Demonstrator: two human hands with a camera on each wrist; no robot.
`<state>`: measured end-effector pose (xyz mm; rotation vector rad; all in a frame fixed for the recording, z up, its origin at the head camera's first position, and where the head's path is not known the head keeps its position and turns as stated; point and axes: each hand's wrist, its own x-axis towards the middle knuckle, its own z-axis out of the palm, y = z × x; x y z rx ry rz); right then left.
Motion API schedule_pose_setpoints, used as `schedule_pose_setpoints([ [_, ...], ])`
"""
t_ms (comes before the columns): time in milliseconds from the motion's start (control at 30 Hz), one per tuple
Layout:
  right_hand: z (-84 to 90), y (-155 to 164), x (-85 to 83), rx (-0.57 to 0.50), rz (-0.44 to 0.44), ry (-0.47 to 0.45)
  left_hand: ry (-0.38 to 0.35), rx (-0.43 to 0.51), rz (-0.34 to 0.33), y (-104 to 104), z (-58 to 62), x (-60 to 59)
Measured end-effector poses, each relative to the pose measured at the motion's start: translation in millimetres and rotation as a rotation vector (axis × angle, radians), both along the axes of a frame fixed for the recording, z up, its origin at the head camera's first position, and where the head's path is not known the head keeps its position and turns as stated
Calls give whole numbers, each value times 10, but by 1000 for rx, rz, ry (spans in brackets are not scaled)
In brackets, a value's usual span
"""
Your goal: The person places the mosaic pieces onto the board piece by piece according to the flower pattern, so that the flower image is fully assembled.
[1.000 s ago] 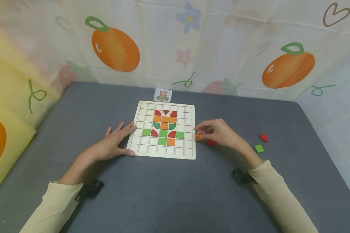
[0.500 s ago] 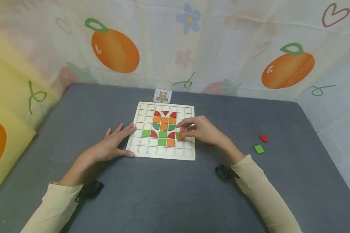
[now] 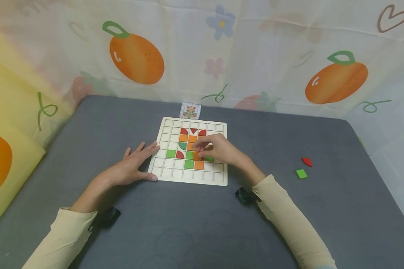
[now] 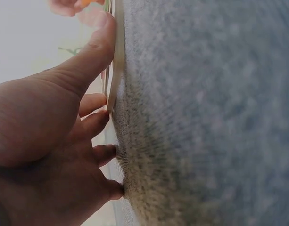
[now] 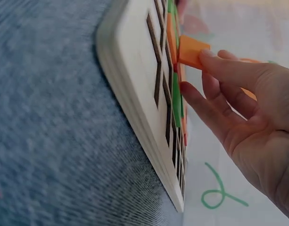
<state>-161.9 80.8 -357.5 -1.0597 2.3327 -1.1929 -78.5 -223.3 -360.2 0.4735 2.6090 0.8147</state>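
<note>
Two loose pieces (image 3: 301,173) beside board (image 3: 222,179)

Your pale wooden board (image 3: 165,175) looks smooth and matt; the grey surface (image 3: 188,224) under it is fuzzy cloth.

Setting. A counter (image 3: 188,231) covered in grey felt-like fabric fills the lower field, its far corners rounded. Behind and to both sides hangs a pale printed curtain (image 3: 256,56) bearing large oranges (image 3: 136,58) with green leaves, small flowers (image 3: 221,23), faint strawberries, a brown heart outline (image 3: 392,16) and green curls. A yellow panel (image 3: 6,123) stands at left. Lighting is soft and even.
</note>
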Motion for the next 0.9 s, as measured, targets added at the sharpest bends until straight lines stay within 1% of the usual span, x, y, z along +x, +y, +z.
schedule_pose_setpoints([
  [200,-14,-22,12,10,2,-20,-5,5,7,15,11,2],
  [467,9,-84,52,30,-26,20,-2,9,7,10,11,8],
  [600,18,-163,118,14,-9,41,5,9,5,-2,3,24],
  [733,21,-265,148,25,6,60,13,4,0,-10,-17,41],
  [900,79,-396,152,35,-31,48,28,8,-2,3,-21,14],
])
